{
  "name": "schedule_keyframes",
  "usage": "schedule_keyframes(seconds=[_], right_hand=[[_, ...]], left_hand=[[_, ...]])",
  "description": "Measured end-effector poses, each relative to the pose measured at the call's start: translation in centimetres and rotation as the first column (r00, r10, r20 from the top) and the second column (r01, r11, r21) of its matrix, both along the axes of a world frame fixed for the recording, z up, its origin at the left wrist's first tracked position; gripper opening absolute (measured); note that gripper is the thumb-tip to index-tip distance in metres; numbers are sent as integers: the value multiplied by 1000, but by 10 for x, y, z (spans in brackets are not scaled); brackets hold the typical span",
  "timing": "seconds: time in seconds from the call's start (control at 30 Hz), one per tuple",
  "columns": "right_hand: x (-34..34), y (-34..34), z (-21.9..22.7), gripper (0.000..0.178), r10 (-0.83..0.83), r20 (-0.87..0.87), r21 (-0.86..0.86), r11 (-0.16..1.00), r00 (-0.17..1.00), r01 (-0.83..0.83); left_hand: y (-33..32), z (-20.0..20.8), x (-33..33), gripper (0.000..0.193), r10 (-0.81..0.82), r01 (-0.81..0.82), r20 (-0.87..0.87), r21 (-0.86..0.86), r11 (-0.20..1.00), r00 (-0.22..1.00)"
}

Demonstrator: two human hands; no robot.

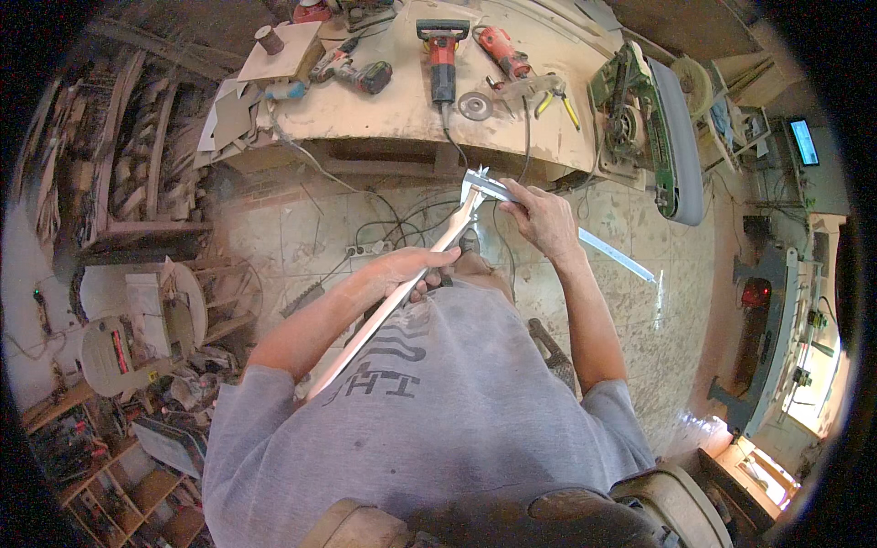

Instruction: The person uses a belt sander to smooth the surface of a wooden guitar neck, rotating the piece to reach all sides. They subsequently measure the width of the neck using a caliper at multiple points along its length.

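Observation:
A long, pale wooden strip runs slantwise in front of my body, from my left upper arm to a narrowed far end. My left hand is closed around it near the middle, thumb lying on top. In my right hand is a metal caliper, gripped by its slide. The caliper's jaws sit at the strip's far end, one on either side; whether both touch the wood I cannot tell. Its long beam sticks out to the right past my right wrist.
Ahead stands a workbench bearing a red-black power tool, an angle grinder, a cordless drill, a disc and yellow-handled pliers. A green belt sander is at right. Cables trail across the floor.

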State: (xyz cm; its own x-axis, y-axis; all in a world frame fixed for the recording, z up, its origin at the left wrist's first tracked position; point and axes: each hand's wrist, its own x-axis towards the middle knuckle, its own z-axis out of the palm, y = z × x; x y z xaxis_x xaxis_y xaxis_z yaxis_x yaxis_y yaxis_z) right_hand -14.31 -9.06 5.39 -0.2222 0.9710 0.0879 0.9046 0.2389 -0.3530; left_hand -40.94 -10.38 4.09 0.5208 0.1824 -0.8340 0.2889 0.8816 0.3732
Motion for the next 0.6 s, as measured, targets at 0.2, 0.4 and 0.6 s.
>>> schedule_keyframes(seconds=[0.2,0.4,0.6], right_hand=[[5,3,-5,37,0,-33,38,999,999,1],[6,3,0,39,-120,-69,204,970,990,132],[4,1,36,44,-242,-399,183,924,884,335]], left_hand=[[3,1,3,41,-25,25,-34,-2,1000,999],[8,6,5,51,130,-127,-36,85,988,991],[17,5,-2,48,-101,269,-282,658,703,954]])
